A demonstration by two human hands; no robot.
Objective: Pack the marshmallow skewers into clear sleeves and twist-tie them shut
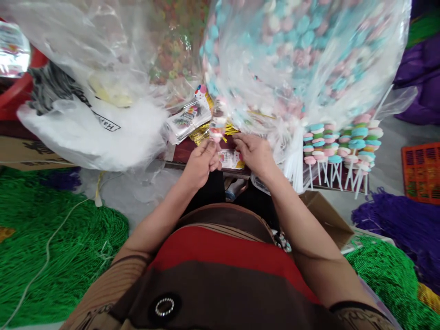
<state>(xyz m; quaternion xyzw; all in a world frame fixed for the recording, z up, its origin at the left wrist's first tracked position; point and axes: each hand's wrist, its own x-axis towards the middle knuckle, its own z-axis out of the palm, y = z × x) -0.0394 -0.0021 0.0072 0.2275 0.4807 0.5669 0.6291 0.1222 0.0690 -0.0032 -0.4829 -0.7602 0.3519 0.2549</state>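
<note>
My left hand (205, 160) is closed round the lower end of a marshmallow lollipop (217, 121), which stands upright in a clear printed wrapper. My right hand (255, 153) is at the table edge, fingers stretched out and a little apart, beside gold twist ties (231, 130). Between the hands lies a small printed packet (227, 158), partly covered by the right fingers. Just behind the left hand is a stack of silver printed bags (188, 120). Several marshmallow lollipops (357, 142) with white sticks rest at the right end of the table.
A big clear bag of pastel marshmallows (302, 50) fills the back right. Another bag of colourful gummy rings (172, 50) stands behind. White plastic bags (103, 133) lie left. White sticks (294, 160) bunch near my right forearm. Green cords (62, 247) and an orange crate (422, 172) are around.
</note>
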